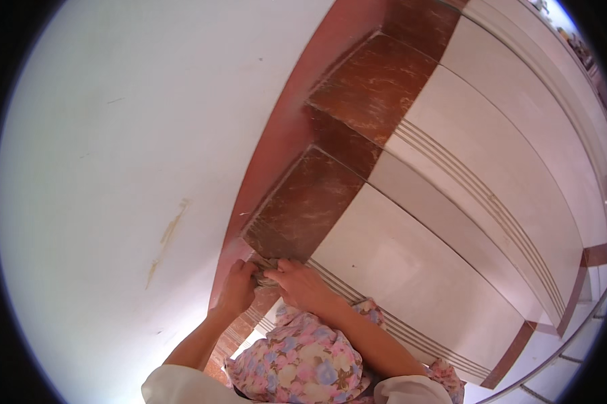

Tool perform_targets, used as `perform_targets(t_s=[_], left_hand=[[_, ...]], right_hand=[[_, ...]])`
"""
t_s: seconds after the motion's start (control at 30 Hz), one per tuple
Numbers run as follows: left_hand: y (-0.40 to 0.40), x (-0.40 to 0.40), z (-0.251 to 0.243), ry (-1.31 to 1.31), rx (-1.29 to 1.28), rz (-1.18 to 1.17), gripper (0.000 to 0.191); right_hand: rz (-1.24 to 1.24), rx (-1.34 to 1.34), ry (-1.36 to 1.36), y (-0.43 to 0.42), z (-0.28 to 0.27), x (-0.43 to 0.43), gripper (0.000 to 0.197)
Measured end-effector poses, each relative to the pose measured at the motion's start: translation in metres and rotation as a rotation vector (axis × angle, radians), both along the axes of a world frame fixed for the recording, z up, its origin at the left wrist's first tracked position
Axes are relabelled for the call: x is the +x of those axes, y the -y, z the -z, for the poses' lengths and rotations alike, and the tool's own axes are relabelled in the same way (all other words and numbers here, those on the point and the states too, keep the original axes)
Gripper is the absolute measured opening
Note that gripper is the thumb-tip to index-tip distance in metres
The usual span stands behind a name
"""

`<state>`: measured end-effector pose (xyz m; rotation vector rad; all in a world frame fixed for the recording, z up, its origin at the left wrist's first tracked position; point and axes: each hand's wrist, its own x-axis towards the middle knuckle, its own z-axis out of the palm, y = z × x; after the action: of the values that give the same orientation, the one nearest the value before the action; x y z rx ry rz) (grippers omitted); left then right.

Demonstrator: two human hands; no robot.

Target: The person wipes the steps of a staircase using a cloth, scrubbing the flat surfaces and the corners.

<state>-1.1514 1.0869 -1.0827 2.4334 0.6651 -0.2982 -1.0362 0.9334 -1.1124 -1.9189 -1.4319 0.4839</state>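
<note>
Both hands meet at the edge of a stair tread, close to the wall. My left hand [240, 284] grips one side of a crumpled, greyish-brown cloth [266, 276], its fingers curled. From the other side my right hand [296, 283] holds the same cloth, with its fingers bent over it. Part of the cloth is hidden under the fingers. Just beyond lies the dark red-brown marbled end of the tread [306, 202]. Floral fabric [308, 358] worn by the person covers the lap below the hands.
A pale wall [122, 151] with a red painted band [263, 156] runs along the left. Cream stair treads [384, 247] with grooved line strips rise ahead and to the right. Dark round rails or edges curve at the lower right. Lower steps show beneath the forearms.
</note>
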Motion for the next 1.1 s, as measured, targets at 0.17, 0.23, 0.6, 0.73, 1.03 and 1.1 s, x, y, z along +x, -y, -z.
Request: perform_targets(t_s=[0.17, 0.23, 0.6, 0.73, 1.03, 1.1], left_hand=[[0.03, 0.086, -0.034, 0.414, 0.036, 0.255, 0.035], [0.054, 0.135, -0.032, 0.557, -0.03, 0.371, 0.038], [0.097, 0.207, 0.039, 0.453, -0.114, 0.715, 0.038], [0.039, 0.119, 0.025, 0.224, -0.111, 0.676, 0.032], [0.004, 0.105, -0.049, -0.284, 0.114, 0.737, 0.031], [0.011, 0.132, -0.044, 0.079, 0.154, 0.671, 0.033]], right_hand=[[0.421, 0.142, -0.084, 0.057, -0.038, 0.052, 0.037], [0.592, 0.103, -0.01, 0.089, -0.051, 0.08, 0.037], [0.801, -0.195, 0.022, 0.137, -0.009, 0.085, 0.036], [0.43, -0.237, -0.234, 0.09, -0.004, 0.029, 0.033], [0.237, -0.215, -0.484, 0.052, -0.022, 0.015, 0.036], [0.44, 0.017, -0.231, 0.064, -0.027, 0.042, 0.034]])
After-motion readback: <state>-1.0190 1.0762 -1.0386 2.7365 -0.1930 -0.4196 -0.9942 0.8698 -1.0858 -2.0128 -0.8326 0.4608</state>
